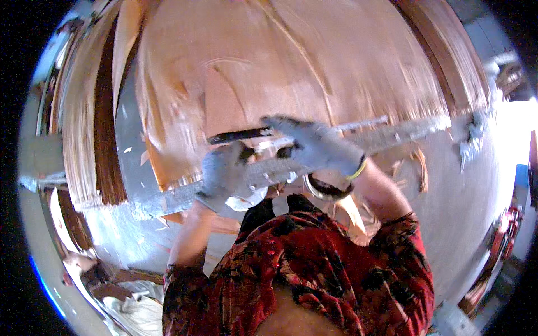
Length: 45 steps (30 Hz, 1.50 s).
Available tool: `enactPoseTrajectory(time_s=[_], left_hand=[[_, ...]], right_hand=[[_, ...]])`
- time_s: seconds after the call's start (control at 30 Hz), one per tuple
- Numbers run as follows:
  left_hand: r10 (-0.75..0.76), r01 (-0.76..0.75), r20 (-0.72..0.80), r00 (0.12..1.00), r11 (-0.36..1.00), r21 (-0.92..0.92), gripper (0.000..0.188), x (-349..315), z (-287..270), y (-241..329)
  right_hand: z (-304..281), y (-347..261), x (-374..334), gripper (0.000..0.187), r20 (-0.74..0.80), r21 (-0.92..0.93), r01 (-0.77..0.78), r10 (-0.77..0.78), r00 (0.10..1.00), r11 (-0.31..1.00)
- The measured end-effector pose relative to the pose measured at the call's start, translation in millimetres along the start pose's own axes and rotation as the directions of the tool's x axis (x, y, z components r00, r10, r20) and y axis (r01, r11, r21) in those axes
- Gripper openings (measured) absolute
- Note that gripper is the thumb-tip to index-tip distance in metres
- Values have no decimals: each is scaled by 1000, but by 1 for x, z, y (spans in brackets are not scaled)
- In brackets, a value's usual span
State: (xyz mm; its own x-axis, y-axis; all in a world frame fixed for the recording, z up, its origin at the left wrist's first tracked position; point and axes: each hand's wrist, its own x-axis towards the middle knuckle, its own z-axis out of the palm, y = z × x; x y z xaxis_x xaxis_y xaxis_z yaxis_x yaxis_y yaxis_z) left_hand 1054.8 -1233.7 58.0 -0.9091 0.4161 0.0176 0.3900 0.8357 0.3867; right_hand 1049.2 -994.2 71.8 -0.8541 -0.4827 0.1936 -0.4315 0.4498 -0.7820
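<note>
My left hand (224, 171), in a grey glove with dark fingertips, is curled at the near edge of the veneer sheets. Facing it, my right hand (322, 148), in a matching glove, reaches leftward with its fingers bent. A short pale piece (261, 147) shows blurred between the two hands; what each one grips is unclear. Just beyond my left hand is a flat black bar (240, 135), its right end meeting my right fingers. A white rounded thing (247, 200) shows below my left hand. Under my right wrist is a ring-shaped thing with a dark inside (330, 187).
Broad reddish-brown veneer sheets (370, 61) cover the table ahead, with darker strips (106, 112) at the left. A worn grey metal edge (392, 137) runs along their near side. Torn veneer scraps (421, 171) lie on the right. Pale cloth (140, 308) lies at lower left.
</note>
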Motion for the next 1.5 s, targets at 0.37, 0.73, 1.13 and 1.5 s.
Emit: enactPoseTrajectory(time_s=[0.37, 0.73, 1.13, 1.5], left_hand=[[63, -81, -287, 956, 995, -52, 64, 72, -13, -55], [68, -69, -70, 995, 998, -3, 78, 79, 19, -100], [39, -25, -295, 955, 998, 50, 80, 122, 4, -113], [-4, 76, -301, 954, 971, 226, 33, 148, 38, -102]], right_hand=[[24, 44, 108, 17, 15, -21, -321, 322, 947, 947], [60, 101, 229, 43, 59, -422, -290, 345, 937, 859], [60, 92, 267, 36, 77, -616, -379, 532, 844, 691], [41, 102, 220, 25, 72, -631, -310, 452, 889, 711]])
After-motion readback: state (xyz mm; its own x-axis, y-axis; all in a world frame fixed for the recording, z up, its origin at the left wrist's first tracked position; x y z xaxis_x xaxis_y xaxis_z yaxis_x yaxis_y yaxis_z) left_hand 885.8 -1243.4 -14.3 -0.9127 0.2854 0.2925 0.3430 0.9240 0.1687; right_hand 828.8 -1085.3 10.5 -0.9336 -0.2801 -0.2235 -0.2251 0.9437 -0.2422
